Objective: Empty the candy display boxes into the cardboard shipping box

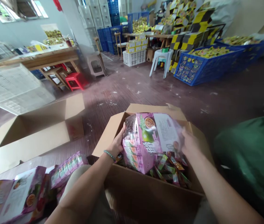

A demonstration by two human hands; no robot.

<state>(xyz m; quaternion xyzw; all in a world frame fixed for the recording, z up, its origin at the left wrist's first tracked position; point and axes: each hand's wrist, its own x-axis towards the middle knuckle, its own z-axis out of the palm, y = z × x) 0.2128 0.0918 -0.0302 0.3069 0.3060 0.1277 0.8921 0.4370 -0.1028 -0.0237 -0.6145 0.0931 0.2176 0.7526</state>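
Between my two hands is a purple printed snack package [149,133] with a clear window showing rows of small packets. It is held tilted over an open cardboard box [155,188]. My left hand [119,140] grips its left side, fingers partly behind it; a beaded bracelet circles that wrist. My right hand [189,141], slightly blurred, is closed on the package's right end. Loose colourful stick sachets [169,168] lie inside the box under the package.
Purple packages [17,196] are stacked at lower left. An open cardboard carton [40,130] stands beyond them. A dark green sack [251,152] is at right. Farther off are blue crates [199,67], a white stool [161,60], a red stool [76,81] and a wooden table [40,59].
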